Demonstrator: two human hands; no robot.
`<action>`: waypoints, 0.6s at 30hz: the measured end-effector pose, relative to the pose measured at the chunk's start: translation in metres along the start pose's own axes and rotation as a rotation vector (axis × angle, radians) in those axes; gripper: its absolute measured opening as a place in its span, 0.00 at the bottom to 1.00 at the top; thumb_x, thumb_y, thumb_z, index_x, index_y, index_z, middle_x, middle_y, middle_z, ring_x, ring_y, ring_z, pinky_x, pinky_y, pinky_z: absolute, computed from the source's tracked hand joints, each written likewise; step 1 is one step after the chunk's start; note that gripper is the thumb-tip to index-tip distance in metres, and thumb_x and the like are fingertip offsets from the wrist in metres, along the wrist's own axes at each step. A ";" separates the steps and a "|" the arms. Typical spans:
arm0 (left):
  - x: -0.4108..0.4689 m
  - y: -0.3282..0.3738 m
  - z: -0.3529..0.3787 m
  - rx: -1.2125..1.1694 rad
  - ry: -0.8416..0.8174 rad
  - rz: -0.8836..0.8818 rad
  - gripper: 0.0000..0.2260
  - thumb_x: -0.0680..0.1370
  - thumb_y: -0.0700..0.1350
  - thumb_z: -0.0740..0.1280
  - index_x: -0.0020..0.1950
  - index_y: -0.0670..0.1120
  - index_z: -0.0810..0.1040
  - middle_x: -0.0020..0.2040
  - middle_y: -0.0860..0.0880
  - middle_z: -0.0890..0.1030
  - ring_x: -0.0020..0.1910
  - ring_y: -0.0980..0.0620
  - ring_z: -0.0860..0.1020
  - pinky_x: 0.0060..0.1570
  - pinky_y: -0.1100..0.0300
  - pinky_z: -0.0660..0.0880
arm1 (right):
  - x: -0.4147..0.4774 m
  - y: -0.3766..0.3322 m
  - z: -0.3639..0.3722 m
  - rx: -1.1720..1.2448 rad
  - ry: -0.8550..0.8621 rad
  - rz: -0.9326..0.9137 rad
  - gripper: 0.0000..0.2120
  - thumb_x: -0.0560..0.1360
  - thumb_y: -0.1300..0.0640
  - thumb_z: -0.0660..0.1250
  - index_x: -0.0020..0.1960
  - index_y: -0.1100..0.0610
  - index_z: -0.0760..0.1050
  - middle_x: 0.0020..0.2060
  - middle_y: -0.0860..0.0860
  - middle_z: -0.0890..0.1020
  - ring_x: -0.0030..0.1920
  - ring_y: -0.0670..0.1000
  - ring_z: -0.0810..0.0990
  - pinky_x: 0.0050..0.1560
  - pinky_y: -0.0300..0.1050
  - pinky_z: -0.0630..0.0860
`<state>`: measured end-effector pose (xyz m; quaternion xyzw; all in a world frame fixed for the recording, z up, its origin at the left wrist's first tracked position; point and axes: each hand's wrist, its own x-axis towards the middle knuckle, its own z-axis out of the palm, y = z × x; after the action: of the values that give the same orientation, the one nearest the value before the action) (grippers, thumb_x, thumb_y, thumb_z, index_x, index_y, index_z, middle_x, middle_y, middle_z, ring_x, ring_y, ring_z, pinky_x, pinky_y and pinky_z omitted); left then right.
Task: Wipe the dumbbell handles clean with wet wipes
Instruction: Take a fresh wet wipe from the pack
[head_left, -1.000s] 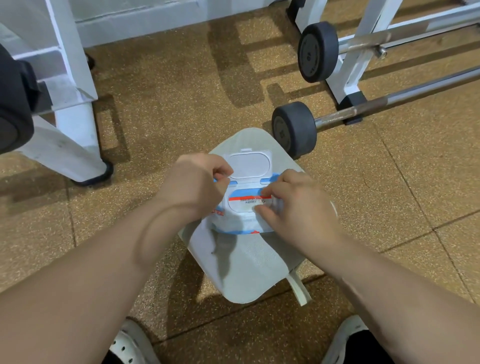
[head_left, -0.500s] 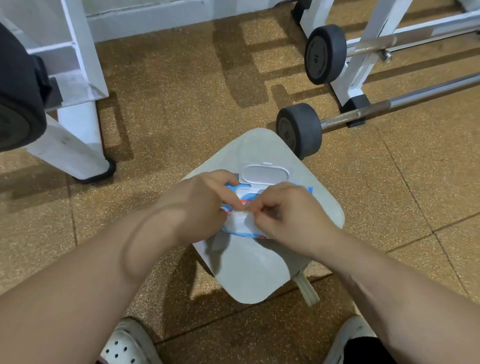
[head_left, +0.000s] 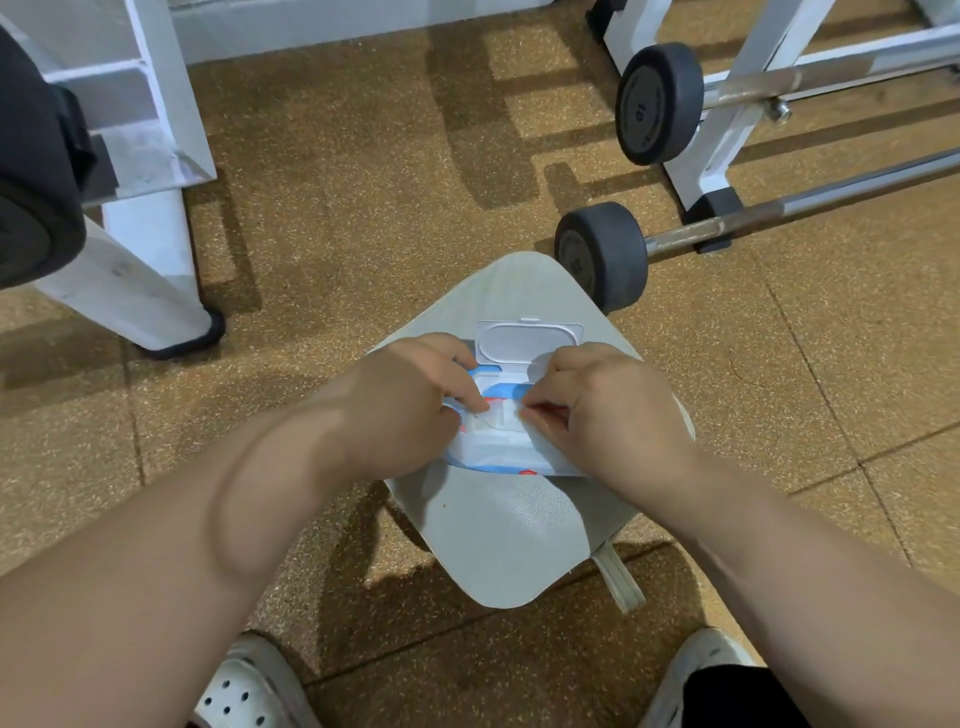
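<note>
I see the wet-wipe pack lying on the grey pad, with its lid flipped open on the side facing the pad's far edge. The left hand and right hand both pinch the pack at its opening, fingers curled. The dumbbell lies just beyond the pad's far-right edge.

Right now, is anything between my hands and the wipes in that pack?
Nothing visible. The white flip lid of the wipes pack is swung open, and the left hand and right hand both pinch white material at its opening. Whether that is a wipe or a seal, I cannot tell.
</note>
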<state>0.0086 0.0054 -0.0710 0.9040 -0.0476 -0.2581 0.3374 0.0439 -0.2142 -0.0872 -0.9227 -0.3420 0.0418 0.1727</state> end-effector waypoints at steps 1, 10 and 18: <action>0.000 0.001 -0.001 0.003 -0.007 0.000 0.16 0.76 0.37 0.66 0.55 0.55 0.86 0.65 0.59 0.73 0.58 0.58 0.74 0.57 0.66 0.66 | 0.000 -0.001 0.003 -0.010 -0.009 0.011 0.07 0.69 0.54 0.69 0.35 0.52 0.83 0.32 0.49 0.78 0.33 0.55 0.78 0.29 0.45 0.75; 0.000 -0.002 0.001 -0.026 0.003 -0.001 0.15 0.76 0.38 0.68 0.55 0.56 0.86 0.64 0.59 0.74 0.58 0.60 0.74 0.59 0.70 0.67 | -0.001 -0.017 0.010 -0.205 -0.178 0.052 0.18 0.53 0.59 0.83 0.32 0.55 0.75 0.30 0.51 0.74 0.26 0.55 0.74 0.27 0.39 0.56; -0.002 0.002 -0.001 0.013 0.049 0.021 0.14 0.75 0.38 0.68 0.56 0.52 0.86 0.64 0.53 0.79 0.63 0.57 0.75 0.57 0.78 0.62 | 0.002 -0.001 0.005 0.046 -0.181 0.065 0.03 0.76 0.59 0.67 0.45 0.57 0.75 0.44 0.54 0.76 0.40 0.58 0.76 0.37 0.49 0.68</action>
<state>0.0081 0.0051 -0.0679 0.9117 -0.0506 -0.2321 0.3351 0.0438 -0.2112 -0.0918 -0.9216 -0.3252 0.1383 0.1608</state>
